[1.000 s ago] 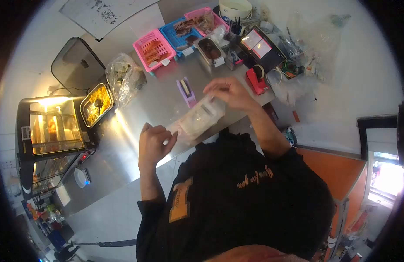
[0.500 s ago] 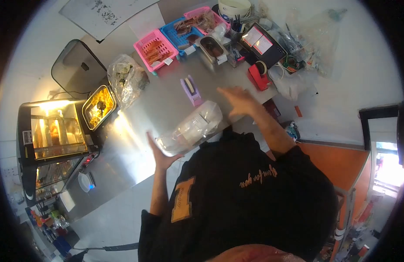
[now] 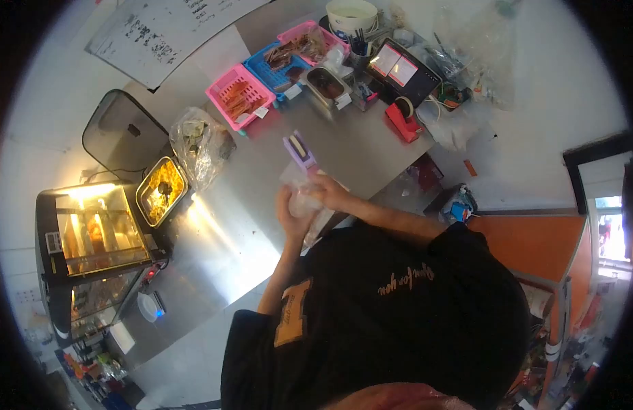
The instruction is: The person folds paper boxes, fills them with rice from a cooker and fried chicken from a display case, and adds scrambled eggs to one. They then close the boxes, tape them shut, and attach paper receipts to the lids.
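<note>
A clear plastic bag is bunched between my two hands at the near edge of the steel counter. My left hand curls around its left side. From the right, my right hand closes on the top of it. Part of the plastic trails down below the hands, close to the black shirt. What the bag contains, if anything, cannot be made out. Just beyond the hands stands a purple tape dispenser with a roll of tape.
Pink basket, blue basket and metal tray line the back. A red tape dispenser sits beside a tablet. To the left are a filled plastic bag, a food tray and a lit display warmer.
My hands were spread apart on either side of the bag lying on the counter. Now they have come together and gathered it between them, nearer the purple tape dispenser.
</note>
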`<state>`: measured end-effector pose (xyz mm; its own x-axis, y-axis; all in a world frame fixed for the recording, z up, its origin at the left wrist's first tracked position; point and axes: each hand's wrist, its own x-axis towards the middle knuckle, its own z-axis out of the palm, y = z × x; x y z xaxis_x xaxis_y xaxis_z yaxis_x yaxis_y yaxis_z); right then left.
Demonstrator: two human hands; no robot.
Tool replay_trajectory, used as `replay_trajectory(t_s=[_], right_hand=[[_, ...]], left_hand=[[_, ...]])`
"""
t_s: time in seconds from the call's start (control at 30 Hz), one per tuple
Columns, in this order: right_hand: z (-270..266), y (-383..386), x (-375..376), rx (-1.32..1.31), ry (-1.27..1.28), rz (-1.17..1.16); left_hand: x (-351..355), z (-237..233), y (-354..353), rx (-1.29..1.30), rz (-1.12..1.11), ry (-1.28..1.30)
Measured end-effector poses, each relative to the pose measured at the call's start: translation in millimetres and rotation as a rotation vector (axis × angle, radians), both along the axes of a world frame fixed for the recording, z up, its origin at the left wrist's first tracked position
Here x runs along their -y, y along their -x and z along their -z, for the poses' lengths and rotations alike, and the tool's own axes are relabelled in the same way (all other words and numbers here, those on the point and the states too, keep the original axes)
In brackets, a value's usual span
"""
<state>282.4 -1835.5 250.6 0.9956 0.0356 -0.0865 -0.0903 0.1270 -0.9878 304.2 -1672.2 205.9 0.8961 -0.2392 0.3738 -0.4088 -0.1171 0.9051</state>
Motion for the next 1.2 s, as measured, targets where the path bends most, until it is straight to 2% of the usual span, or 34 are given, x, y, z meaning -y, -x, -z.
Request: replay_trajectory(t_s=[0.1,0.2,0.23,0.27,0.33,0.4,0.5,0.57,0.6,0.67,0.73,0.83,0.87,0.9,0.93,0.97,1.0,1.03,1.1,1.13,1.17,1.2], right_hand=[[-10.8,2.8,0.3,0.188,0.067,0.291],[-11.9,8.4,-15.2,0.05,-0.161,0.093],[-13.2,7.3,-22.4,0.014,-0.004,0.057],[-15.1,5.5,-27.2,-0.023,0.156,0.019],[-22.4,6.9,-24.3,0.126,0.398,-0.024],[-58.4,16.3,-11.7,0.493,0.546,-0.028],[-106.2,36.8,29.8,0.617,0.417,0.17],[-105.5,57.2,90.4,0.696,0.752,0.332],[-93.2,60.8,126.1,0.778,1.075,0.31],[-75.5,49.4,158.0,0.929,1.285,0.324],[-71.0,31.1,165.2,1.061,1.044,0.402],[-77.5,-5.8,180.4,1.243,0.846,0.477],[-87.7,-12.5,180.9,1.107,0.641,0.4],[-99.9,-14.6,178.5,0.963,0.438,0.318],[-99.0,-15.2,176.3,0.714,0.157,0.197],[-98.0,-15.7,174.1,0.455,-0.139,0.151],[-83.0,-15.6,170.0,0.081,-0.503,0.06],[-85.2,-19.4,173.6,-0.113,-0.56,0.027],[-89.3,-27.2,181.0,-0.52,-0.691,0.007],[-55.6,-51.1,204.3,-0.486,-0.533,0.017],[-19.8,-78.7,228.9,-0.449,-0.377,0.029],[19.6,-107.3,252.7,-0.187,-0.059,0.342]], left_hand=[[-0.7,-31.0,-17.6,0.025,0.122,-0.37],[6.3,19.1,-16.3,0.221,0.481,-0.762],[15.5,22.9,-15.8,0.249,0.547,-0.827],[22.1,25.7,-12.8,0.208,0.483,-0.759],[38.3,19.8,-10.4,0.125,0.325,-0.545],[53.0,-5.3,-10.3,0.011,0.174,-0.28],[74.2,-61.0,-24.8,-0.264,0.099,0.076],[75.7,-115.0,-45.5,-0.502,0.139,0.245],[74.6,-139.8,-57.1,-0.619,0.182,0.315],[77.9,-179.8,-73.8,-0.84,0.268,0.436],[84.9,-209.6,-85.9,-1.031,0.331,0.54],[95.0,-234.3,-95.4,-1.141,0.363,0.659],[94.4,-240.8,-100.1,-1.197,0.458,0.683],[93.3,-247.6,-102.7,-0.961,0.453,0.427],[92.4,-254.7,-104.4,-0.725,0.438,0.176],[91.6,-262.0,-105.4,-0.486,0.415,-0.071],[89.8,-269.0,-105.4,-0.246,0.384,-0.316],[87.7,-276.0,-107.0,0.002,0.352,-0.561],[84.2,-276.9,-106.5,0.183,0.3,-0.668],[79.3,-266.3,-102.8,0.112,0.276,-0.535],[65.5,-254.3,-98.6,0.039,0.279,-0.522],[51.6,-242.4,-94.4,-0.032,0.28,-0.508]])
